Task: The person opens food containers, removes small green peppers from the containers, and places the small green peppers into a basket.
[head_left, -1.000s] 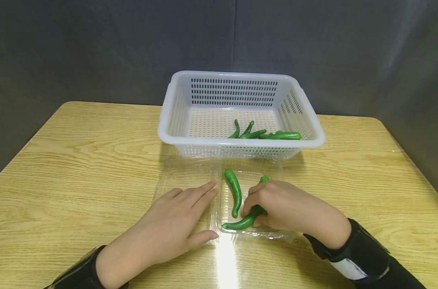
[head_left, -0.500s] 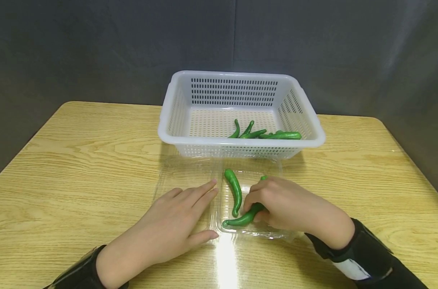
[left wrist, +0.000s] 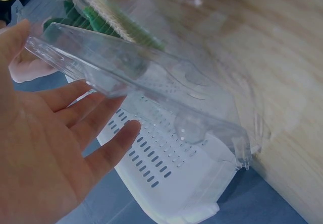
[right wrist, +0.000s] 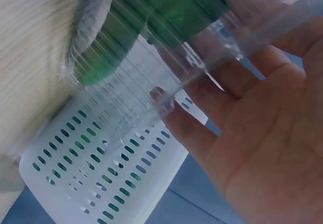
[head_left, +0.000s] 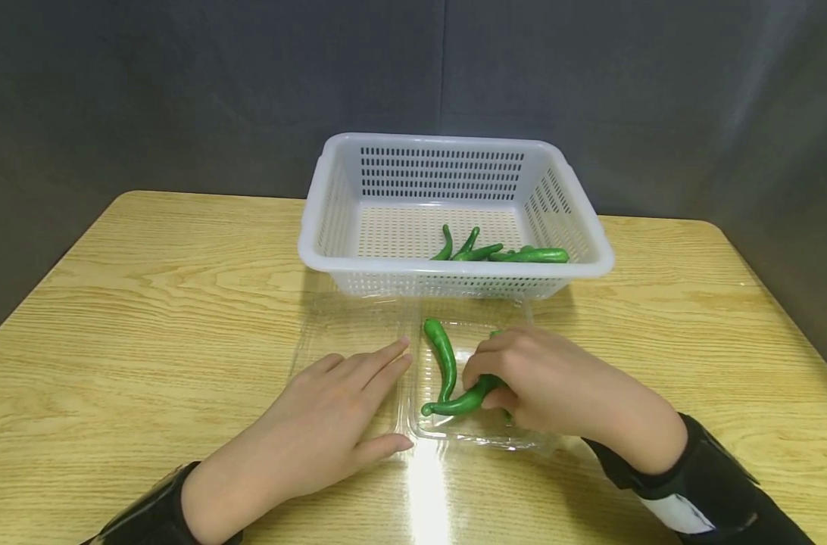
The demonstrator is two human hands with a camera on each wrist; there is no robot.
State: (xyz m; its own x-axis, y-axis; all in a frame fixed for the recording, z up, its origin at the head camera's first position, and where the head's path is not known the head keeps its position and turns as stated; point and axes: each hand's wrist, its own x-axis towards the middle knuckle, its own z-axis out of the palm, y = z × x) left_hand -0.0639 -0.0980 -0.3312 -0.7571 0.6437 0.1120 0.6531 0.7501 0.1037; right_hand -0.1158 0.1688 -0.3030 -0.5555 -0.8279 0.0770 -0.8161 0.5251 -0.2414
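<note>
A clear plastic clamshell box (head_left: 429, 433) lies unfolded on the table, its lid half (head_left: 348, 322) to the left. My left hand (head_left: 328, 420) rests over that lid with fingers spread and straight, fingertips near the hinge; the left wrist view has the fingers (left wrist: 108, 143) along the plastic's side. Inside the right half, my right hand (head_left: 546, 382) pinches a curved green chili pepper (head_left: 457, 406), whose thin end points left. Another green pepper (head_left: 442, 352) lies lengthwise beside it, its lower end meeting the held one. Bits of green show around the right hand, mostly hidden by it.
Behind the box stands a white slotted basket (head_left: 454, 266), with several green peppers (head_left: 532, 256) in its front right part. The wooden table (head_left: 182, 303) spreads to both sides. A dark curtain (head_left: 250, 91) hangs beyond its back edge.
My right hand has shifted slightly right and away from me. The held pepper's thin end has moved up in the head view, against the other pepper's lower end. The left hand stays put.
</note>
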